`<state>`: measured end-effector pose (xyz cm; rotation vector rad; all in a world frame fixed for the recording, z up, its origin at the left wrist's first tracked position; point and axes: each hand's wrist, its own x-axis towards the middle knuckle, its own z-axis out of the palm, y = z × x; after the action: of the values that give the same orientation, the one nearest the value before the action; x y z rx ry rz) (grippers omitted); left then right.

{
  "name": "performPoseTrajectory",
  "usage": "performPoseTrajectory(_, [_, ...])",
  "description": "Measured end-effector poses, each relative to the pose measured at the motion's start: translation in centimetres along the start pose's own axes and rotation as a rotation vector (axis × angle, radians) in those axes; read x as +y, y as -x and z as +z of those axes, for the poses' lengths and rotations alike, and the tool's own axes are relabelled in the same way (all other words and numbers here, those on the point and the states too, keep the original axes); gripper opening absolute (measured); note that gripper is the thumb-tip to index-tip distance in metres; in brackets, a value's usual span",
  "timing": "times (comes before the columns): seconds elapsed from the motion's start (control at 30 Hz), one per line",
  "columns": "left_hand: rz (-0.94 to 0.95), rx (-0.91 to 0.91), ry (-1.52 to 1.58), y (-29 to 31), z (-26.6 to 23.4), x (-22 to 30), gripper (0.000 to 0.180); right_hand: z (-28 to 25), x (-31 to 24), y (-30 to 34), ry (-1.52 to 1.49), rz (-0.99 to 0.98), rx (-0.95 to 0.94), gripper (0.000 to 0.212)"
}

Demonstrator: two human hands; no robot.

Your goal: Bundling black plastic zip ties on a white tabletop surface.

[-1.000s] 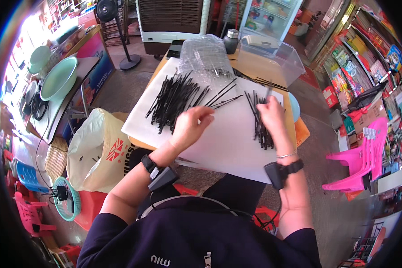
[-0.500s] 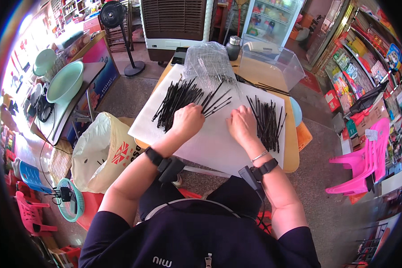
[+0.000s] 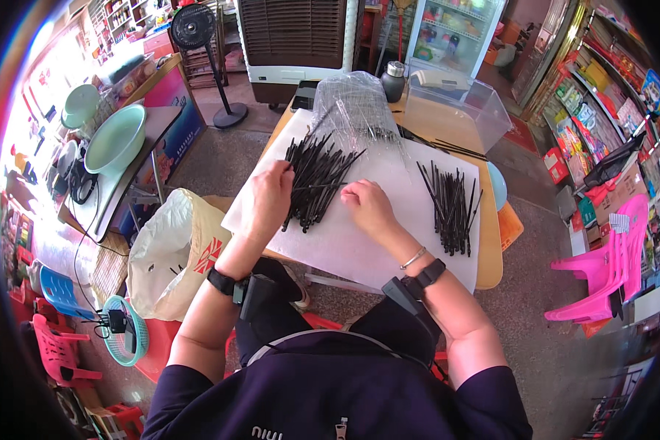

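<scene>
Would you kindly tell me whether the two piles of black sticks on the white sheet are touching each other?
No, bare white sheet shows between the left pile and the right pile.

- Black floor fan (image 3: 193,28), upright on its round base.
- Brown-and-white air cooler (image 3: 295,35) — slatted front facing this way.
- Glass-door fridge (image 3: 455,59), stocked with items too small to tell apart.
- Grey flask (image 3: 394,85) with a silvery lid, standing upright.
- Pale green basin (image 3: 116,144), resting on a dark-topped side table (image 3: 160,123).
- Turquoise basket (image 3: 141,341) at lower left, a black device (image 3: 117,320) inside.
- Bright pink plastic chair (image 3: 628,242) at right — a striped item (image 3: 618,222) on top.
- Shelves (image 3: 592,103) at far right, crowded with packages.
</scene>
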<state>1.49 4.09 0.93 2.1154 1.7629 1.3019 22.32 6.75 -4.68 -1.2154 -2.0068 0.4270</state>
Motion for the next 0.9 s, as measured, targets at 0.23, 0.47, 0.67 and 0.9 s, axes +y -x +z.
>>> performPoseTrajectory(0.23, [-0.014, 0.259, 0.096, -0.9, -1.9, 2.0, 0.018, -2.4, -4.2, 0.8, -0.647, 0.342, -0.440, 0.030])
performPoseTrajectory(0.47, [-0.350, -0.413, 0.751, 1.9, 3.4, 3.0, 0.026, -4.9, -3.8, -1.0, -1.045, 0.428, 0.032, 0.021])
performPoseTrajectory(0.67, [-0.404, -0.698, 0.973, 1.8, 4.6, 3.8, 0.029, -6.4, -2.2, -0.3, -0.952, 0.397, 0.054, 0.016])
performPoseTrajectory(0.9, [-0.500, -0.564, 1.026, 1.3, 8.9, 3.9, 0.021, -5.6, 2.0, -2.1, -0.740, 0.470, 0.246, 0.019])
